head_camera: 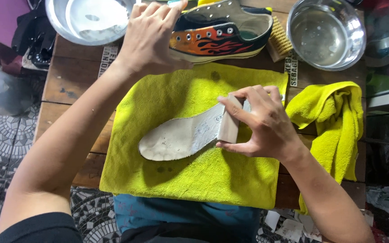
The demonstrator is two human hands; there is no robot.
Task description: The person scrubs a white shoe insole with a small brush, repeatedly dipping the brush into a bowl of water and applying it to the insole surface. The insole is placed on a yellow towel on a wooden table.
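A grey-white shoe insole [176, 137] lies on a flat yellow-green towel [194, 180] on a wooden table. My right hand [260, 123] grips a pale rectangular block [228, 122] and presses it onto the insole's heel end. My left hand [149, 36] reaches forward with its fingers spread. It sits over the toe of a black sneaker with an orange flame pattern [219, 33], which stands behind the towel. I cannot tell whether the left hand touches the sneaker.
A metal bowl of cloudy liquid [88, 20] stands at the back left, and a metal bowl of clear water [326, 33] at the back right. A bristle brush [279, 40] lies beside the sneaker. A crumpled yellow-green cloth [334, 121] hangs over the table's right edge [361, 162].
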